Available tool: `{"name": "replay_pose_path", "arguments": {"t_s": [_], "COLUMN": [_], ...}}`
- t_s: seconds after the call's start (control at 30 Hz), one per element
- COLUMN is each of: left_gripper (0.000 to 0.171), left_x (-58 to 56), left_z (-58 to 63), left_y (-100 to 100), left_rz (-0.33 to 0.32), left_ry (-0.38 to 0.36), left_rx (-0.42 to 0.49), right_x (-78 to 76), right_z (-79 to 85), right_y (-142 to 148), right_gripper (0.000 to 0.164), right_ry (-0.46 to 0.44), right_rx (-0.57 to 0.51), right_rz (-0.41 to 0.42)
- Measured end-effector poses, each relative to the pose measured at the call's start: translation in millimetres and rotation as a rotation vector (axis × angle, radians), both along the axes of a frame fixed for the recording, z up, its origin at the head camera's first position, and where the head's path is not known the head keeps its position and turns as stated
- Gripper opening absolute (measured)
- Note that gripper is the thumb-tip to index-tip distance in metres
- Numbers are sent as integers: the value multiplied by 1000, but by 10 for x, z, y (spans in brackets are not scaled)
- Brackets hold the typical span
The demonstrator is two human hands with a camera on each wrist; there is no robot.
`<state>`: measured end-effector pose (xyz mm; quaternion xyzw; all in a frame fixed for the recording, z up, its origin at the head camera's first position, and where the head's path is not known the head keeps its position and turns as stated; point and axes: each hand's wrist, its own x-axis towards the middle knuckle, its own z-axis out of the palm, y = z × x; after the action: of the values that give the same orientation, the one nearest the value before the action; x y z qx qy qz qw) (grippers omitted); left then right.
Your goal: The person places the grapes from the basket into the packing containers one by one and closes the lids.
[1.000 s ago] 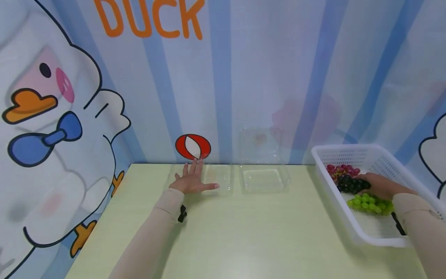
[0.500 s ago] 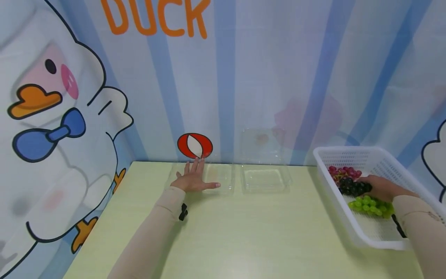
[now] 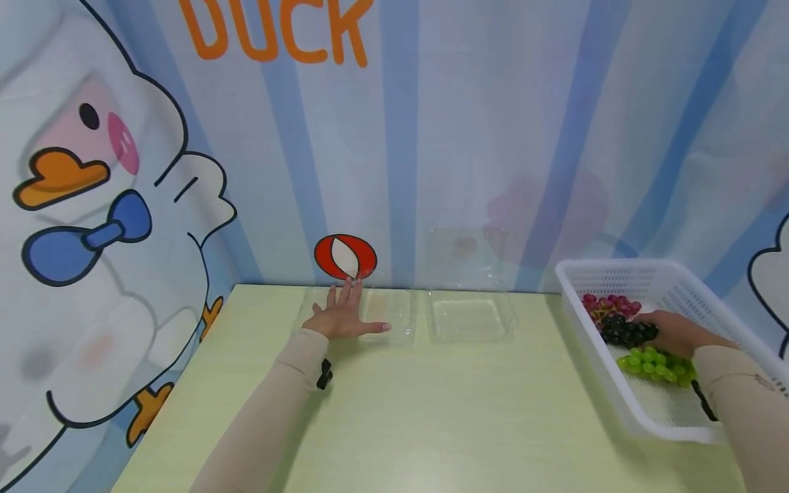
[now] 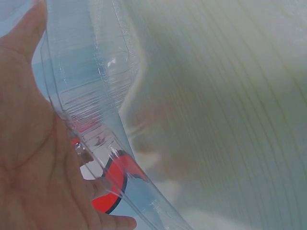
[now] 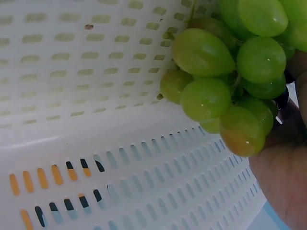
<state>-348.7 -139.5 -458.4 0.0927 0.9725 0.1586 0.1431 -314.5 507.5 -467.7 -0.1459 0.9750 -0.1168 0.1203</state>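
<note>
My left hand (image 3: 339,320) lies with fingers spread at a clear plastic box (image 3: 394,315) at the back of the table; in the left wrist view, the palm is beside the box's rim (image 4: 62,103). At the right, my right hand (image 3: 672,332) reaches into a white basket (image 3: 684,433) and grips a bunch of black grapes (image 3: 625,330); its fingertips are partly hidden. Red grapes (image 3: 607,307) lie behind that bunch and green grapes (image 3: 656,364) in front. Large in the right wrist view, the green grapes (image 5: 206,98) partly cover the right hand (image 5: 283,177).
A second clear box (image 3: 468,318) stands right of the first, its lid (image 3: 465,257) raised against the backdrop. The pale table (image 3: 468,411) ends at a striped cloth wall (image 3: 456,137) with a printed duck. The basket's sides rise around the right hand.
The head view has shifted slightly. Both hands stay in the same places, and the grapes and boxes show no clear movement.
</note>
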Motion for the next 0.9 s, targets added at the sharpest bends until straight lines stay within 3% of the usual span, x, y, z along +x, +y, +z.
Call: {"name": "replay_pose_path", "arguments": {"t_s": [0.9], "left_gripper": [129], "left_x": [-31], "left_z": [-31], "left_y": [-3], "left_rz": [-3], "left_ry": [9], "left_rx": [7], "right_x": [34], "right_z": [81], "right_y": [-94], "right_gripper": [59], "right_ry": [-17], "right_rx": [24], "right_rz": [-57]}}
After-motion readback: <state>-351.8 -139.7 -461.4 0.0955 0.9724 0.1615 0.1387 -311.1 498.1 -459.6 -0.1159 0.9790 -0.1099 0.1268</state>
